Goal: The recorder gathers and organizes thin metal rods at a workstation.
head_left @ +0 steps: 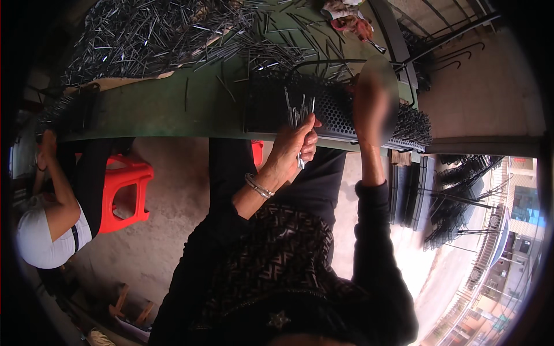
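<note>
My left hand [288,149] is closed around a bundle of thin metal rods [299,112], their ends sticking up above the fist and a few showing below it. It is just in front of a dark perforated tray [337,122] with rows of round holes, at the table's near edge. Over the right part of that tray is my right hand [372,106]. Blur covers its fingers, so whether they hold anything is hidden. Many short rods [412,124] stand packed upright in the tray's right end.
A big heap of loose rods [150,37] covers the far left of the green table [144,106], with more scattered toward the middle. A crumpled cloth [352,23] lies at the back. At left, another person [52,225] works near a red stool [130,190]. Racks with dark trays [411,190] stand right.
</note>
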Demonstrator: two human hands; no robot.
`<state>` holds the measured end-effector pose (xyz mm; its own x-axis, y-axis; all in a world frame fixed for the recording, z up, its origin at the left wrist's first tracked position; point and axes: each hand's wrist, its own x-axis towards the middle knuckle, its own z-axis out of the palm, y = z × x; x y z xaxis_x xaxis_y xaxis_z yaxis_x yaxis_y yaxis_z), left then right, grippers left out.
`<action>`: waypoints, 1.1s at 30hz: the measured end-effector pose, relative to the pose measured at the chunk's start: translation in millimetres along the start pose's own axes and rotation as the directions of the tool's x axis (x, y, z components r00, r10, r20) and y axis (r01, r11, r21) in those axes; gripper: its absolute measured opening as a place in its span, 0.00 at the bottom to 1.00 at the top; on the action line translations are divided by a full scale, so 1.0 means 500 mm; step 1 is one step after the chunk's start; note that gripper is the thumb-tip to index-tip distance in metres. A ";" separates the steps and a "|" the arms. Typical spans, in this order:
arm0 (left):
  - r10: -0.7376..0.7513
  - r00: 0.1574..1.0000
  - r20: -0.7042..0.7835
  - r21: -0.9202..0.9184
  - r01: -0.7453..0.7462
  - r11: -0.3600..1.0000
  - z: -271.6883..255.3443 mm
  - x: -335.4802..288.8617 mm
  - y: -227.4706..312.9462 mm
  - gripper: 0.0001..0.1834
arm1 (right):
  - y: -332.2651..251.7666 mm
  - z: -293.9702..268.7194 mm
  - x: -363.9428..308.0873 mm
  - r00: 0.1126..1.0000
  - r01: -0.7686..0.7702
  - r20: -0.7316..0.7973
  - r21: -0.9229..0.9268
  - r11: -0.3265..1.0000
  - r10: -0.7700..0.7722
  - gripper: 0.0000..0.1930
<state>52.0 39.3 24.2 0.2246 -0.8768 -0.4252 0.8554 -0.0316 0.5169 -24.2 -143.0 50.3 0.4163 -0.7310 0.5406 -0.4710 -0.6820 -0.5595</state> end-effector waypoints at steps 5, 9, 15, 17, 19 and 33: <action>0.555 0.821 -0.136 0.193 -0.528 0.827 -0.073 0.020 0.098 0.17 | 0.010 -0.009 0.010 0.994 -0.023 0.110 0.063 0.998 0.015 0.08; 0.840 0.524 -0.142 0.585 -0.640 0.498 -0.190 0.065 0.188 0.18 | 0.020 0.002 0.011 0.989 -0.030 0.147 -0.009 1.000 0.031 0.08; 0.881 0.472 -0.038 0.857 -0.438 0.272 -0.335 0.111 0.134 0.14 | -0.008 0.016 0.004 0.989 0.083 0.137 -0.235 0.968 -0.052 0.08; 0.875 0.484 -0.033 0.854 -0.441 0.276 -0.336 0.122 0.132 0.15 | 0.007 0.016 0.015 0.985 0.087 0.167 -0.265 0.960 -0.043 0.08; 0.870 0.491 -0.031 0.852 -0.442 0.280 -0.333 0.124 0.135 0.16 | 0.021 0.019 0.014 0.979 0.095 0.199 -0.291 0.952 -0.037 0.08; 0.281 0.955 0.092 0.184 -0.293 0.938 -0.029 -0.006 0.101 0.14 | -0.123 -0.039 -0.027 0.765 -0.391 0.644 0.446 0.805 0.014 0.25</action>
<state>101.1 47.2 40.9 0.4117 -0.8908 -0.1925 0.6507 0.1394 0.7464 -15.8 -90.7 89.6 0.8128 -0.5826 0.0005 -0.1953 -0.2732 -0.9419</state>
